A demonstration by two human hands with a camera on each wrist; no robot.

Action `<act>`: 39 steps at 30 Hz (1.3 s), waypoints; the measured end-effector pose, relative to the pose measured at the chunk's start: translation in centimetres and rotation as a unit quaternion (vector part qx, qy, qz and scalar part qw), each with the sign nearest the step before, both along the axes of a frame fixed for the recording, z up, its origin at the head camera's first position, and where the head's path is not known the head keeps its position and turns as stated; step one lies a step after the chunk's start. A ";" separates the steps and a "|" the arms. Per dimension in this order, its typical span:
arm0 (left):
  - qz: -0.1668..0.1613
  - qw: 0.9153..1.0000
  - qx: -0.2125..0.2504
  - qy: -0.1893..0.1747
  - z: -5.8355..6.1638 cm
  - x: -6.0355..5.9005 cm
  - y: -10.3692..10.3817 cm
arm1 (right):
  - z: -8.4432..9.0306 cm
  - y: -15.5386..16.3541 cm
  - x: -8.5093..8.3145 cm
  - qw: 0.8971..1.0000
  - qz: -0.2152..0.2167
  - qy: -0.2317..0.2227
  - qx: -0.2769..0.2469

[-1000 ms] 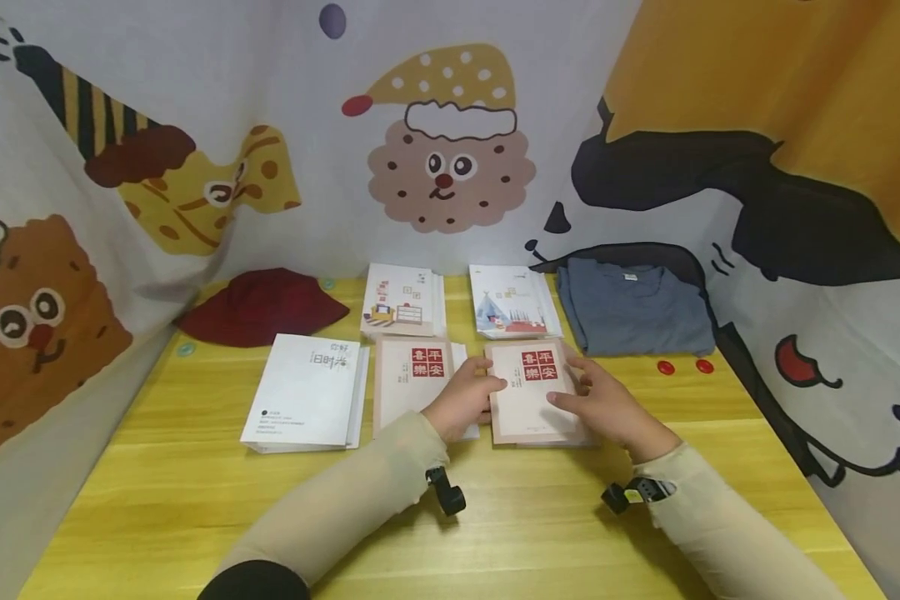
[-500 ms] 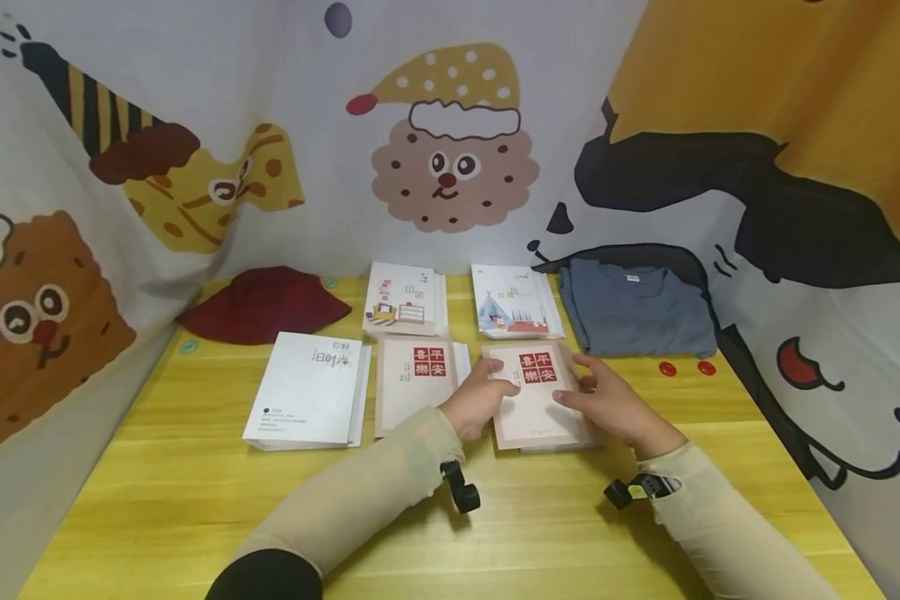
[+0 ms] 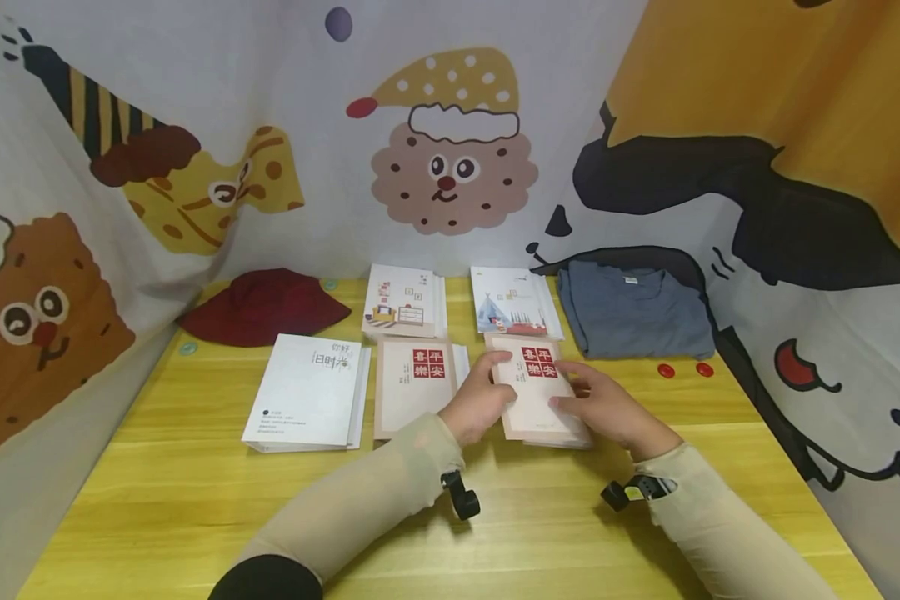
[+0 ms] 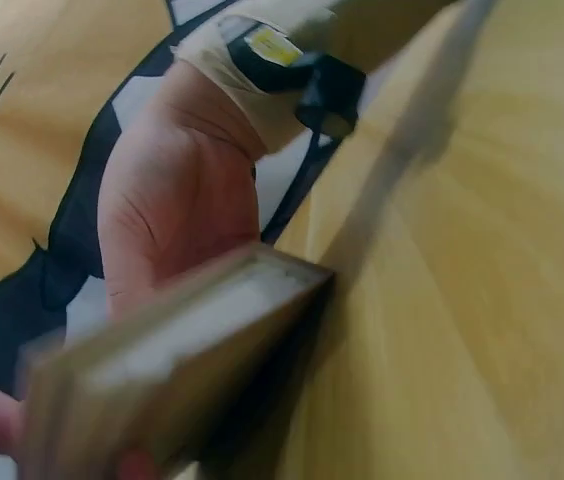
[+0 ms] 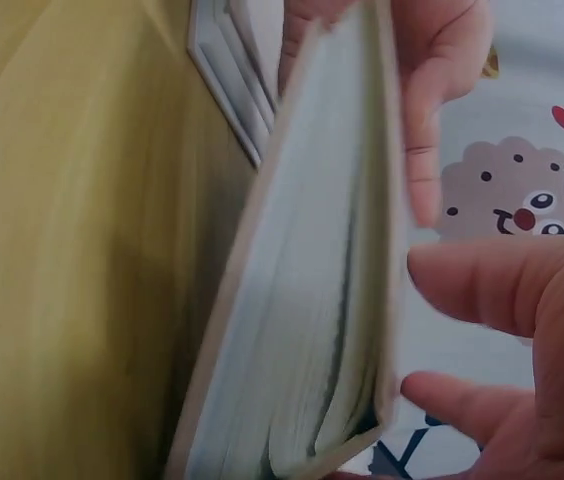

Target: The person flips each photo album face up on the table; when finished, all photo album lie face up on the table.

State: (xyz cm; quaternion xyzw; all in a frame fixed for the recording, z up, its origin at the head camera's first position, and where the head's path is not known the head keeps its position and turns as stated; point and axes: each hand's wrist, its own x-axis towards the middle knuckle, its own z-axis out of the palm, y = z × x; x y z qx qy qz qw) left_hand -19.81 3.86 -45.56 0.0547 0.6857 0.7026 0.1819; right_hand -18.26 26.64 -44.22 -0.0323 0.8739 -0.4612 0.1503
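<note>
A beige book with red squares on its cover (image 3: pixel 534 385) is held between both hands above the yellow table (image 3: pixel 540 533), tilted with its left side raised. My left hand (image 3: pixel 487 392) grips its left edge, thumb on the cover. My right hand (image 3: pixel 581 396) holds the right side with fingers over the cover. The left wrist view shows the book (image 4: pixel 182 370) off the table with the right hand (image 4: pixel 172 210) behind it. The right wrist view shows the book's page edges (image 5: pixel 312 330), left hand fingers (image 5: pixel 432 110) over the top and my right hand (image 5: pixel 522 290) near its lower corner.
A matching beige book (image 3: pixel 412 385) and a white book (image 3: pixel 307 392) lie to the left. Two illustrated books (image 3: pixel 403 300) (image 3: pixel 513 302) lie behind. A red hat (image 3: pixel 262 304) sits back left, a folded blue-grey shirt (image 3: pixel 633 308) back right, with two red dots (image 3: pixel 666 369) near it. Printed fabric walls enclose the table.
The book lay flat under both hands; its left side has now come up off the table. My left hand has slid forward along the left edge.
</note>
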 end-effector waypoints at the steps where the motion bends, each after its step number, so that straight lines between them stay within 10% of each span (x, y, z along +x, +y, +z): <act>1: -0.007 1.000 -0.004 0.009 0.1 0.0 -0.1 | 0.0 0.0 0.0 1.000 0.007 0.004 -0.006; 16: -0.058 0.993 0.018 0.097 3.7 1.3 -1.5 | 0.2 -1.1 0.2 0.994 0.010 0.008 -0.111; 25: -0.071 0.986 0.033 0.146 2.9 1.8 -1.3 | 1.5 -1.9 1.1 0.992 -0.009 0.085 -0.095; 32: -0.110 0.985 -0.016 0.131 2.3 1.4 -0.9 | 2.9 -1.3 1.7 0.979 0.040 0.010 -0.198; 39: -0.159 0.976 -0.106 0.108 0.8 0.8 -0.6 | 4.1 0.2 1.4 0.986 0.037 -0.022 -0.159</act>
